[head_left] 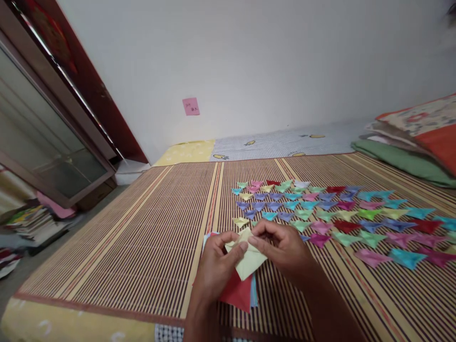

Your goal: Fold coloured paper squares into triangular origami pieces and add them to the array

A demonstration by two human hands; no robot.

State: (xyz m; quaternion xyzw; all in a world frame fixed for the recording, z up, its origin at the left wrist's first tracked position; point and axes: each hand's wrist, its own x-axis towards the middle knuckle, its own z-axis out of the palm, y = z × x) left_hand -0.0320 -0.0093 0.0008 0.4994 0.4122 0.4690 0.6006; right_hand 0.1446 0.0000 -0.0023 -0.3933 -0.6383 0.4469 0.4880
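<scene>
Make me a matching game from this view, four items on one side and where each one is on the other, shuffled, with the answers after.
Items:
1. Pink note
2. Pale yellow paper
3. Red paper
4. Green cloth

Places:
A. Between the left hand and right hand
B. Bottom of the folded pile
C. On the wall
D. On the mat, partly beneath the hands

Answers: 1-C, 2-A, 3-D, 4-B

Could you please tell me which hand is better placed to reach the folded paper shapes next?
The right hand, I think: it is nearer the folded paper shapes, which spread ahead and to its right. The left hand is by the paper stack, and both hands pinch the pale yellow paper.
</scene>
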